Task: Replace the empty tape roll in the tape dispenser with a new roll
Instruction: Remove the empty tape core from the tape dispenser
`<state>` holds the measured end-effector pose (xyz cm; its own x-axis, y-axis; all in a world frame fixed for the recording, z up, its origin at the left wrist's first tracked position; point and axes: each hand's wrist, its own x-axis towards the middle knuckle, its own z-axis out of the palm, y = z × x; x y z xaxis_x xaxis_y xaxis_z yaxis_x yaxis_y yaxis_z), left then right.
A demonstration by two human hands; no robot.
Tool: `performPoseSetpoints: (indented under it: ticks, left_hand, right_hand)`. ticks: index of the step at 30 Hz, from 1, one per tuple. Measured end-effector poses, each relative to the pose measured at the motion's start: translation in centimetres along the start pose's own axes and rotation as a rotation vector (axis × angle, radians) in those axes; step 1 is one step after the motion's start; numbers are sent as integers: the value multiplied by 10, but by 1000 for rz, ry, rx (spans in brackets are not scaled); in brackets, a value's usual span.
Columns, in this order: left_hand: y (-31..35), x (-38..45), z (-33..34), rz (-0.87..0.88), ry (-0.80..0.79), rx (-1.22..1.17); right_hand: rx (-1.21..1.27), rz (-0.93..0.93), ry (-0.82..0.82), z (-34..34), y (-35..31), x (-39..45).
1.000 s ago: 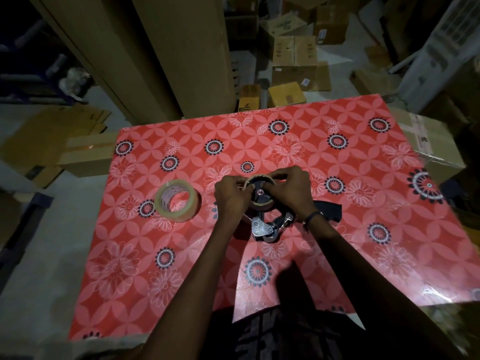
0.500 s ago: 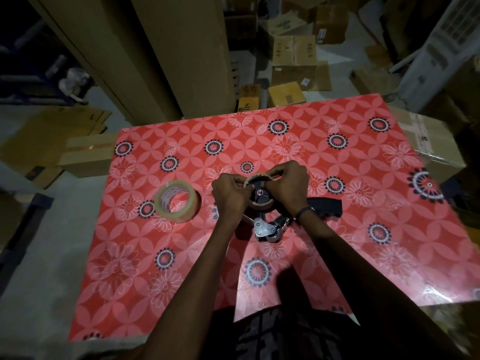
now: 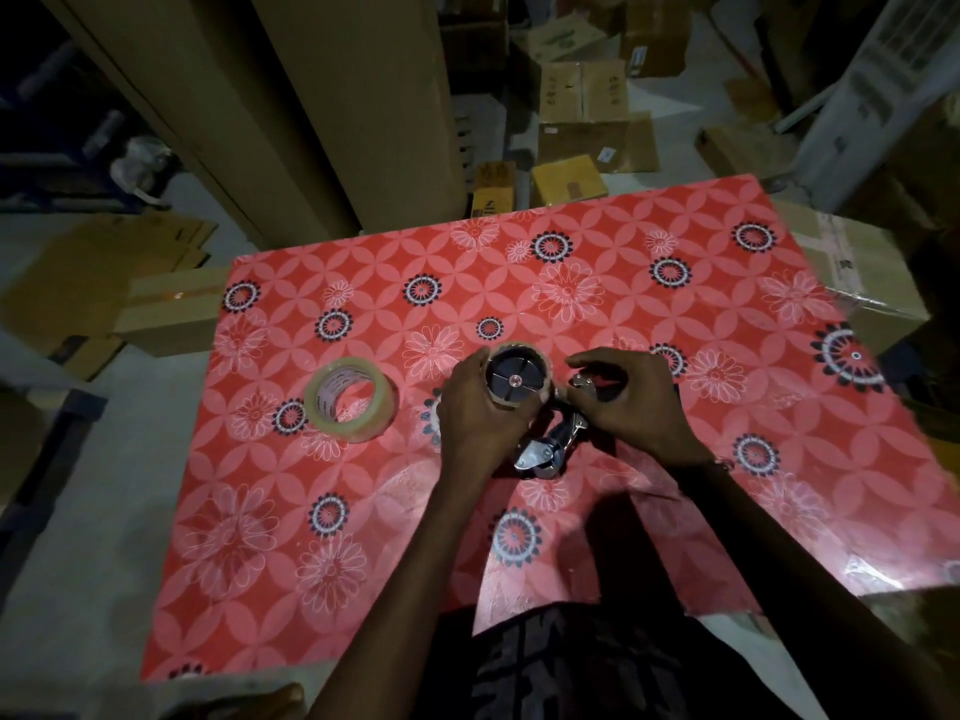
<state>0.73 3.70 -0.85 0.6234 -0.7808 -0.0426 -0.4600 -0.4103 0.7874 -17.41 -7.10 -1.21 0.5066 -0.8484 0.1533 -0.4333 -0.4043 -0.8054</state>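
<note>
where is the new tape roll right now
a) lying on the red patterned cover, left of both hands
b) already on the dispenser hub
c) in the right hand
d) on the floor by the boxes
a: the new tape roll lies on the red cover, untouched, left of the left hand, which holds the empty core on the dispenser.

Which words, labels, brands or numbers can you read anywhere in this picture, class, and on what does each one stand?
None can be read for certain.
New tape roll: dark print inside its core, too small to read.
Cardboard boxes on the floor: printed marks and white labels, blurred.
Yellow box: dark lettering, too blurred to read.
</note>
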Motion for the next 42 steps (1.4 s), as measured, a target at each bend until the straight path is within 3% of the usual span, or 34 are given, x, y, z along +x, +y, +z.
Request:
performPoseSetpoints:
  ticks: [4,10,20,30,42]
  left_hand:
    - [3,-10,19,-33,120,147]
    - [20,-18,36,-129,254,237]
    - [18,-19,49,-106,434,259]
    - [21,-19,50,-180,441,220]
    - [18,-15,49,-144,431,189]
  right_hand:
    - [-23,-98,-20,-10,12,-9]
    - [16,-191,-180,-28,22,-5]
    - [-5,-215,-166,-24,28,-5]
    - [23,-180,-145,-23,33,-2]
    - [10,-160,-122,-23,30,-2]
